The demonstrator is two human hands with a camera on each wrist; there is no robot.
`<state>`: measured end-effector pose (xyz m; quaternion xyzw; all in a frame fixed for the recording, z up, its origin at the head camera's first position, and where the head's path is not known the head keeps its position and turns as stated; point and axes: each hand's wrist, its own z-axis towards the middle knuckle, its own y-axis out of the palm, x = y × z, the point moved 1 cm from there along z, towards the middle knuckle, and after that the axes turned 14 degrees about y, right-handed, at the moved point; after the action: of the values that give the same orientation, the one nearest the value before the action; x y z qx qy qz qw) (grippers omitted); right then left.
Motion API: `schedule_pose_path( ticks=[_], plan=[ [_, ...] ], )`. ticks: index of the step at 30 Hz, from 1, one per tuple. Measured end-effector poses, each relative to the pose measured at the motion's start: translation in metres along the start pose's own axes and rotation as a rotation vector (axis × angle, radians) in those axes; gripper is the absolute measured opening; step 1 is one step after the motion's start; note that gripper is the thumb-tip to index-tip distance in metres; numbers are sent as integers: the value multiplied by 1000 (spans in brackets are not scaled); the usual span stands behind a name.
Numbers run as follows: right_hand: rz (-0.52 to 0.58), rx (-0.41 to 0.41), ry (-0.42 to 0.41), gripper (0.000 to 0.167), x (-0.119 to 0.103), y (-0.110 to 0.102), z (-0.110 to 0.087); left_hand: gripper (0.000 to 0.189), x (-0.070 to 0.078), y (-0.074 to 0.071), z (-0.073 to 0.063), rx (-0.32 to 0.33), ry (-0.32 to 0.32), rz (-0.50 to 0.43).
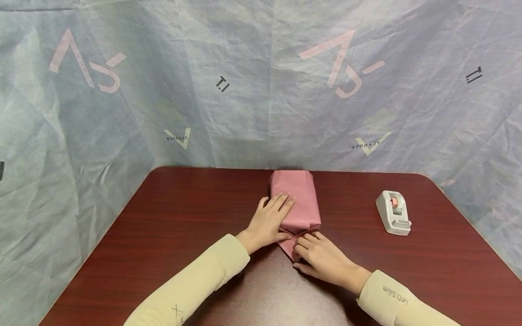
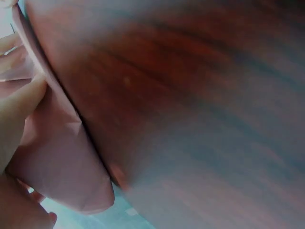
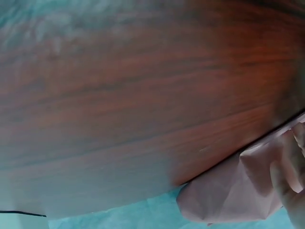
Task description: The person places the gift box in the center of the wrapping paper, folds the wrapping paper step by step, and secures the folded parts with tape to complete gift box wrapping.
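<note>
A package wrapped in pink paper (image 1: 299, 199) lies near the far edge of the table, its near end folding into a pointed paper flap (image 1: 287, 246). My left hand (image 1: 265, 224) rests on the package's left side with fingers extended over the top, the thumb reaching to the base of the flap. At the flap's right side, my right hand (image 1: 324, 260) has its fingers curled on the paper, with the thumb near the pointed tip. Both wrist views show the pink wrapping (image 2: 62, 167) only partly, with the hands at the frame edges.
A white tape dispenser (image 1: 394, 213) with a small roll stands on the right part of the dark red wooden table (image 1: 183, 217). Behind the table and at its sides hangs a grey printed cloth (image 1: 244, 113).
</note>
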<state>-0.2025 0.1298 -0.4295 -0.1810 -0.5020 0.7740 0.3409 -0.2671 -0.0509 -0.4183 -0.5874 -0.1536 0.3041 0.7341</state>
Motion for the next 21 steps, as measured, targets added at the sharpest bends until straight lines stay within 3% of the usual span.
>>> schedule_pose_path(
  ticks=[9, 21],
  plan=[
    [-8, 62, -44, 22, -1, 2, -1, 99, -12, -8, -8, -52, 99, -49],
    [-77, 139, -89, 15, -4, 1, 2, 99, -16, -3, -9, -62, 113, -28]
  ],
)
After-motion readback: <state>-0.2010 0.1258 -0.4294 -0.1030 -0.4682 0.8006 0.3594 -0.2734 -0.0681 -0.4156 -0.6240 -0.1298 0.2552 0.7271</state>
